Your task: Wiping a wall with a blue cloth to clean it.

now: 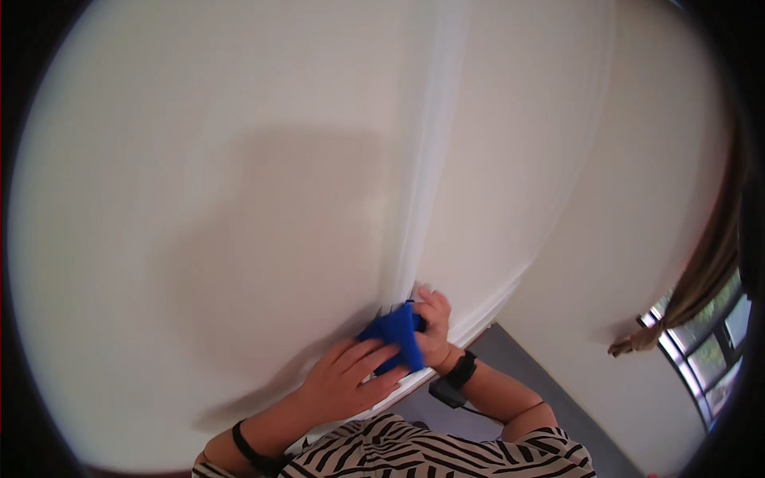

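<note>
A folded blue cloth (391, 337) is at the foot of a white vertical trim strip (427, 179) on a pale wall. My left hand (352, 373) lies over the cloth's near side, fingers spread across it and slightly blurred. On the other side, my right hand (436, 325) grips the cloth, some of its fingers curled up beside the trim. Behind the cloth, a small patterned black-and-white thing (391, 308) shows only in part, so I cannot tell what it is.
White baseboard (484, 310) runs along the wall's bottom above a grey floor (520, 370). Off to the right, a brown tied curtain (702, 293) hangs by a window (708, 358). A black device with a cable (448, 394) hangs below my right wrist. My shadow falls on the wall.
</note>
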`<action>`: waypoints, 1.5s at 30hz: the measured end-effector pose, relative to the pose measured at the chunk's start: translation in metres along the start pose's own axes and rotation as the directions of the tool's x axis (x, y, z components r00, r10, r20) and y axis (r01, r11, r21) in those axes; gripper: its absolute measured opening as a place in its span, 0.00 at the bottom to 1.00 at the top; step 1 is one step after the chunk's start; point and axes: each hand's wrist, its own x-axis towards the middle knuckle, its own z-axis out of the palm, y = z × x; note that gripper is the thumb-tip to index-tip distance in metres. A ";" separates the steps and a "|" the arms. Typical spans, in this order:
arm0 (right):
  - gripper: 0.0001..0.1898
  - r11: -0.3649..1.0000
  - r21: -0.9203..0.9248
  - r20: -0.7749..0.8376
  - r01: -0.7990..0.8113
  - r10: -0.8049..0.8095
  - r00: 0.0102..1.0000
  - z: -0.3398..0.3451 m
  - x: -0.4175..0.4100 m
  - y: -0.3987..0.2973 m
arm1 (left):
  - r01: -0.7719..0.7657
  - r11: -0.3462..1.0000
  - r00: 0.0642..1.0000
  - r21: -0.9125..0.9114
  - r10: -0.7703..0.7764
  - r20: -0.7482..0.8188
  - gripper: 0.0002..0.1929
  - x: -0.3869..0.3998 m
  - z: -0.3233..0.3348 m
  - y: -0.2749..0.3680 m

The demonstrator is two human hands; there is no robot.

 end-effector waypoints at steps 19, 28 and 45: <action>0.11 0.793 0.436 0.136 0.425 -0.525 0.840 0.052 -0.062 0.005 | 0.913 0.406 0.347 -0.046 -0.829 -0.438 0.16 -0.103 0.135 0.080; 0.10 0.802 0.407 -0.013 0.438 -0.474 0.880 0.021 -0.021 0.050 | 0.849 0.473 0.513 0.233 -0.637 -0.576 0.13 -0.025 0.137 0.071; 0.09 0.705 0.558 0.142 0.438 -0.600 0.787 0.033 -0.115 0.074 | 0.927 0.336 0.374 0.165 -0.838 -0.397 0.15 -0.087 0.211 0.080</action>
